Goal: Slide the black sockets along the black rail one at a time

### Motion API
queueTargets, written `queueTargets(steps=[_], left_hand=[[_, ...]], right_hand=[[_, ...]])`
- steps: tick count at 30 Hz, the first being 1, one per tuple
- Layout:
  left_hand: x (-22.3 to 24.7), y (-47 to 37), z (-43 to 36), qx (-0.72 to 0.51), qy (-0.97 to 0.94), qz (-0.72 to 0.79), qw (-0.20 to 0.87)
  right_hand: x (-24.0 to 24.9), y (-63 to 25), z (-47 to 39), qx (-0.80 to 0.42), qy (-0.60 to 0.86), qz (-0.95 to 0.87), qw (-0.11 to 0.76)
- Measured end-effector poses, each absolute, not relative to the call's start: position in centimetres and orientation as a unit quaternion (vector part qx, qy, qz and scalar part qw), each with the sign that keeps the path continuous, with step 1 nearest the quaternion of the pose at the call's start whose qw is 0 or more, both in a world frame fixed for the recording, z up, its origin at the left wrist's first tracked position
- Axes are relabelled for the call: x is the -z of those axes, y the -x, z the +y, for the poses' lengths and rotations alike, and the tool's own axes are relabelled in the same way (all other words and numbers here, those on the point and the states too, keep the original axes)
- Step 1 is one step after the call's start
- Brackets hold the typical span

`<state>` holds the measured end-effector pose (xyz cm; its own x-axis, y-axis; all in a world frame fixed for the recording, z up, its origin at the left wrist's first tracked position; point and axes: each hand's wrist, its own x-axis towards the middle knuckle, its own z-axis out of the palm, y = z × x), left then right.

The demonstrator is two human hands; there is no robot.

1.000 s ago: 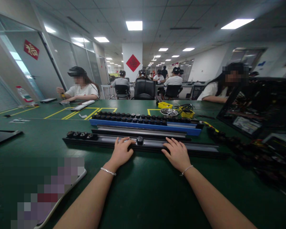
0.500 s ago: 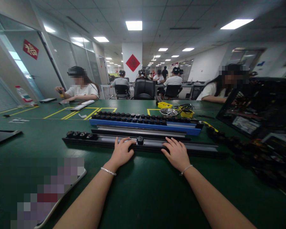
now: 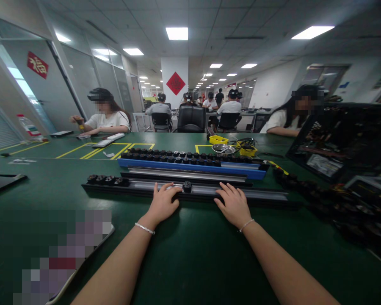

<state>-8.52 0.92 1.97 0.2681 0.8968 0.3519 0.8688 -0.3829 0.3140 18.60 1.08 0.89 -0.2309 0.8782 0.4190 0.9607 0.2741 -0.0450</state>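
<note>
A long black rail (image 3: 209, 195) with a shiny channel lies across the green table before me. My left hand (image 3: 163, 202) rests on it with fingers spread, and its index finger reaches to the left side of a small black block (image 3: 187, 187) in the channel. Farther right, my right hand (image 3: 234, 204) lies over the same rail with its fingers apart, holding nothing. Several black blocks (image 3: 103, 179) sit together at the rail's left end. Just behind is a second silver-and-black rail (image 3: 190, 175). Beyond that stands a blue rail (image 3: 241, 173) carrying rows of black blocks.
A phone-like slab (image 3: 79, 258), partly pixelated, lies front left. Dark parts (image 3: 317, 195) are heaped at right beside an open black case (image 3: 336, 140). A metal dish (image 3: 223, 149) and yellow trays (image 3: 218, 140) stand at the back. Co-workers sit across the table.
The view has shifted very slightly. Both hands stay at the same places on the rail, and the black block keeps its place between them.
</note>
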Motion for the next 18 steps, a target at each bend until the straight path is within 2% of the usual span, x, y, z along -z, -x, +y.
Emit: queueTargets(steps=[18], left_hand=[[-1.96,7.8,0.45,-0.234,-0.82,0.521,0.03]], right_hand=[[-1.15,-18.22,0.79,0.111,0.602,-0.77,0.182]])
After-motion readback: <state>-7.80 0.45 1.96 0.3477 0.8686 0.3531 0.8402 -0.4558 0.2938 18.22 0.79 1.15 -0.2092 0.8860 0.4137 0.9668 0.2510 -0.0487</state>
